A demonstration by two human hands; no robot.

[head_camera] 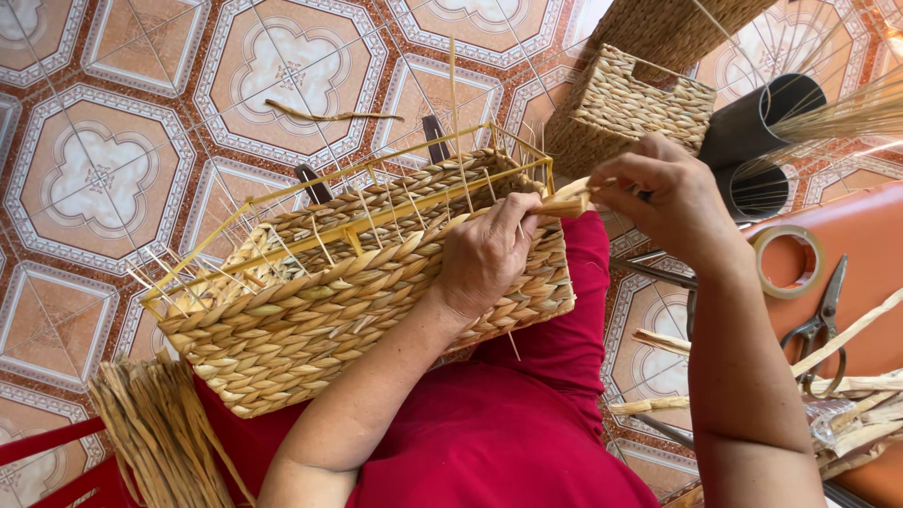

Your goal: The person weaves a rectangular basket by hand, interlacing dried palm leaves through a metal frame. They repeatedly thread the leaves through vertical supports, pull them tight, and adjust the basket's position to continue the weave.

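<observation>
A half-woven straw basket (310,301) on a yellow wire frame (376,179) rests on my lap, over red cloth. My left hand (484,254) presses on the basket's right end, fingers curled over the woven rim. My right hand (663,188) is just right of it and pinches a flat straw strand (567,201) that runs back to the basket's corner. Thin straw spokes stick up from the frame.
Two finished woven baskets (640,99) stand at the top right beside black tubes (757,122) holding straw stalks. On an orange surface at the right lie a tape roll (788,261), scissors (820,325) and loose straw strips. A straw bundle (155,428) lies at the lower left on patterned tiles.
</observation>
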